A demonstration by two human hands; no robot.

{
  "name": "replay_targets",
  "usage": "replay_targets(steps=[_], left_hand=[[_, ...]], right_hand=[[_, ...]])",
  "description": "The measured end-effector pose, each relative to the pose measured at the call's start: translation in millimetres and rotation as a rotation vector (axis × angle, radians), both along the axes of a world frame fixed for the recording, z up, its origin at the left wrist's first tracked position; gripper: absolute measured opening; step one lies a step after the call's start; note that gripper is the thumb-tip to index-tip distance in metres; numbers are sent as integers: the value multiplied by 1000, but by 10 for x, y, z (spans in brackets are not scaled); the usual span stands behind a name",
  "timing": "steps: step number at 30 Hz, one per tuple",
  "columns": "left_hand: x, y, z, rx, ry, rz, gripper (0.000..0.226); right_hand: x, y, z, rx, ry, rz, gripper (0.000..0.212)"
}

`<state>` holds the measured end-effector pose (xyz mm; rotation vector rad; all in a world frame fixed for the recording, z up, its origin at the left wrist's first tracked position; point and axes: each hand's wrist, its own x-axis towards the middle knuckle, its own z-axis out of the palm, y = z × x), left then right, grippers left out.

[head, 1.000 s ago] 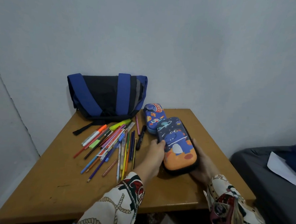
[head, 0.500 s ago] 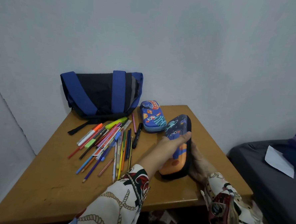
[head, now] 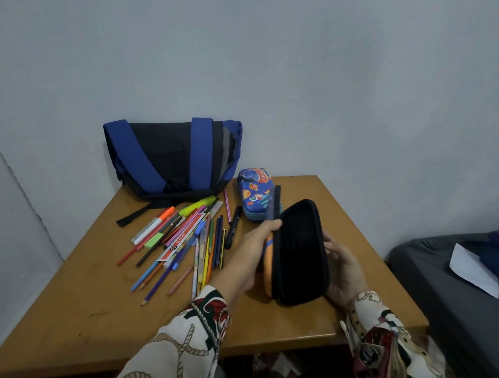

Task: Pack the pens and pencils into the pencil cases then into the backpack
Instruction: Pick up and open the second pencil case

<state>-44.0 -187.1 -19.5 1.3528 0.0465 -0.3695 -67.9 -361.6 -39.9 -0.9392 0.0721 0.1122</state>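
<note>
A wooden table (head: 88, 319) fills the near ground, its front edge just beyond two patterned sleeves (head: 186, 340). To the right, beside the table, sits a dark grey bed or couch (head: 440, 302) with a white sheet of paper (head: 471, 269) on it. The left hand (head: 247, 256) reaches forward from its sleeve, thumb and fingers curled over the orange-edged lid of the open pencil case (head: 297, 253), gripping it near the hinge side. The right hand (head: 345, 270) cups the case's black shell from the outside, fingers wrapped round its right edge. The case is held above the table, tilted up, its dark lining facing the camera. Left of the hands, a loose heap of pens and pencils (head: 186, 240) lies fanned across the tabletop. Beyond the held case, a second pencil case (head: 254, 192), blue with space pictures, lies closed on the table. Farthest back, the blue and black backpack (head: 168, 157) leans against the pale wall (head: 278, 73).
</note>
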Motion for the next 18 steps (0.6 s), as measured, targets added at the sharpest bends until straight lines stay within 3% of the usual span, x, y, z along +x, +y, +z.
replay_targets(steps=[5,10,15,18], left_hand=[[-40,241,-61,-144,82,178,35],[-81,350,-164,-6,24,276,28],[-120,294,-288,137,-30,238,50],[-211,237,-271,232,-69,277,38]], right_hand=[[-12,-92,56,1,97,-92,30],[98,-347,138,-445,204,-167,30],[214,-591,204,-836,257,-263,32],[272,-556,211,-1073,255,-334,42]])
